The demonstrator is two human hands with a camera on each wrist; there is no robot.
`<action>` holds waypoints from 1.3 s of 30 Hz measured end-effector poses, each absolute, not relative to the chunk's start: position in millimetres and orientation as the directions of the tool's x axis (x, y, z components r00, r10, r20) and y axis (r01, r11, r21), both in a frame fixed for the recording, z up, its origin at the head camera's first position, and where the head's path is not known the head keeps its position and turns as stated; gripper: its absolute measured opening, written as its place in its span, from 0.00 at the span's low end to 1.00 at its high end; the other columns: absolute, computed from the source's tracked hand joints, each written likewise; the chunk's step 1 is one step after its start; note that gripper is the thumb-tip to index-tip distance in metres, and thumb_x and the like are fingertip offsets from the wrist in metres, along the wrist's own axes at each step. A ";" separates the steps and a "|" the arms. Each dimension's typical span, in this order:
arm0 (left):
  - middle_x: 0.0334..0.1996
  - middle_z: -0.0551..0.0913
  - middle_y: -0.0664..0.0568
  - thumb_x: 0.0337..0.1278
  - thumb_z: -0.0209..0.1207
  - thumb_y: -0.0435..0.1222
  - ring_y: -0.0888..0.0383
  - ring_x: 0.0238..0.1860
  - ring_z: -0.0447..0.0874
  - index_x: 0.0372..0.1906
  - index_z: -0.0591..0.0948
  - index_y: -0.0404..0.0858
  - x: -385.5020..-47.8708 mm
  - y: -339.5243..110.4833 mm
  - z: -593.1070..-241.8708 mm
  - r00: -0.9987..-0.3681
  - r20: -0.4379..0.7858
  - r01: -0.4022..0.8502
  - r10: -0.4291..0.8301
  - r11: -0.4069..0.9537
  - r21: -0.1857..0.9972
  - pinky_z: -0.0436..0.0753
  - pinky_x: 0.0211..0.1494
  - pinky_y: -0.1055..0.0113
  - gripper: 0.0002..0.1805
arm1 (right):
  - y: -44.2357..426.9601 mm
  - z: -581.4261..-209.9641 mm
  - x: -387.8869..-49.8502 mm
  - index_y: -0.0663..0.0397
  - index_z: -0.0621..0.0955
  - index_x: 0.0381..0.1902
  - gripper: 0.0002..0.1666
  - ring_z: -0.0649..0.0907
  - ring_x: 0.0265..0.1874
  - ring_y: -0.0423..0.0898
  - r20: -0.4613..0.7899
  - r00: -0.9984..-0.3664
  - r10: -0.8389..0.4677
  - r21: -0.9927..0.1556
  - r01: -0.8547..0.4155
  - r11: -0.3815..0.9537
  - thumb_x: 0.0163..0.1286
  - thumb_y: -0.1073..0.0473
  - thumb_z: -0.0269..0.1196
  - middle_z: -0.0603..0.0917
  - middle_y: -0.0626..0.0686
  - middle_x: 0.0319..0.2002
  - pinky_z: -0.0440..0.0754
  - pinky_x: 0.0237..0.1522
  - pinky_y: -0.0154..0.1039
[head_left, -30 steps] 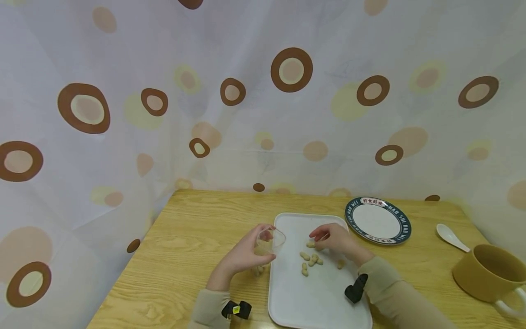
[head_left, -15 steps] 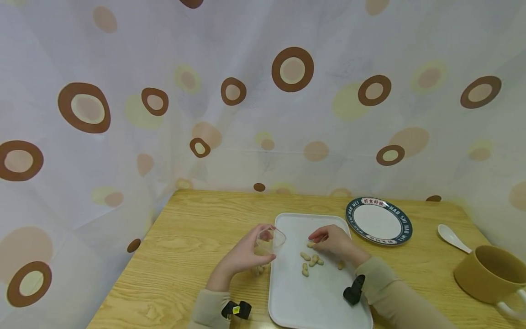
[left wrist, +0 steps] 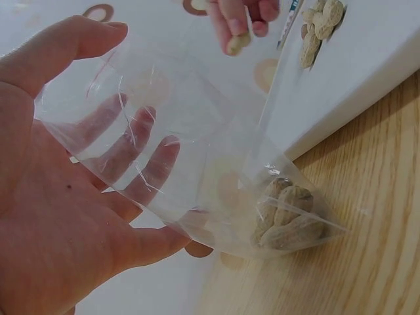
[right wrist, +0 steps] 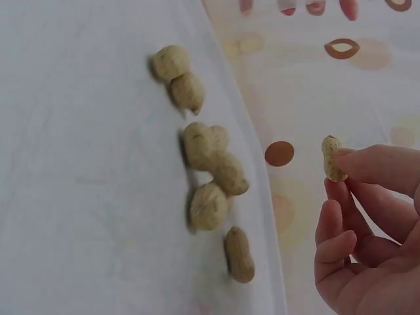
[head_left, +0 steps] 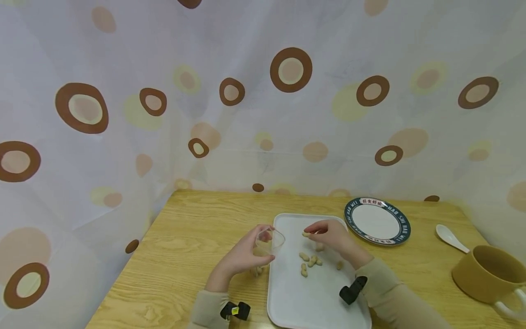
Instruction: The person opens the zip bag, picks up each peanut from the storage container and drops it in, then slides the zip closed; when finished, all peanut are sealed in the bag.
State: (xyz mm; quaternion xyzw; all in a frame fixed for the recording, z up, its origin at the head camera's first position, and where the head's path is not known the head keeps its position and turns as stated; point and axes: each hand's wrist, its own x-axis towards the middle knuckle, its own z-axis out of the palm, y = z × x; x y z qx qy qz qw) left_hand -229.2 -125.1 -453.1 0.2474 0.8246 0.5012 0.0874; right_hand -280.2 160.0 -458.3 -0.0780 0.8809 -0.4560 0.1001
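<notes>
Wood-grain tabletop beneath everything. White tray lies mostly between the forearms, its raised rim likely a check on rolling nuts. Teal-rimmed plate and mustard mug sit rightward, leaving the tray to the hands. Left hand curves widely round a clear plastic bag, apparently so the limp mouth gapes; lower corner sags beside the tray, bagged peanuts weighting it. Right hand, narrow pinch, holds one unshelled peanut above the tray; fingertips suit so small a shell. Loose peanuts cluster on the tray.
</notes>
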 end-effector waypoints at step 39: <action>0.60 0.75 0.44 0.55 0.66 0.42 0.47 0.64 0.71 0.68 0.65 0.47 -228.0 -121.8 -454.1 -0.872 0.073 0.300 0.483 0.411 0.861 0.70 0.64 0.40 0.36 | 98.4 -400.5 -236.9 0.60 0.86 0.47 0.12 0.85 0.41 0.44 0.092 -0.883 -0.459 -0.911 -0.261 0.319 0.67 0.64 0.65 0.86 0.58 0.45 0.83 0.44 0.33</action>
